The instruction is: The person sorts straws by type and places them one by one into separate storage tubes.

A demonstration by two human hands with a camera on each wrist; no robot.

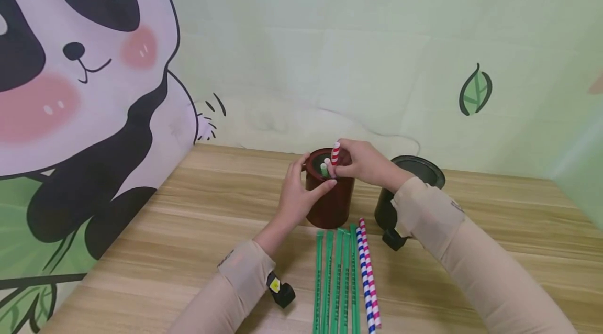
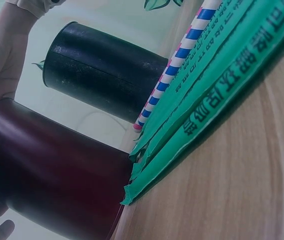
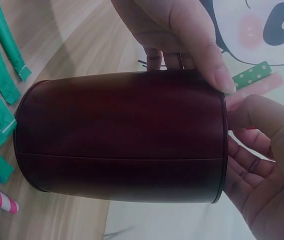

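Red-striped straw (image 1: 335,153) pinched in right hand (image 1: 363,164) over maroon cup (image 1: 330,195) — left hand (image 1: 297,195) gripping cup.

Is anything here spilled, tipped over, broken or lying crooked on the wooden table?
Nothing stands out. The dark red cylindrical cup and the black cylindrical cup both stand upright, and the green wrapped straws and two striped paper straws lie in a neat parallel row in front of them.
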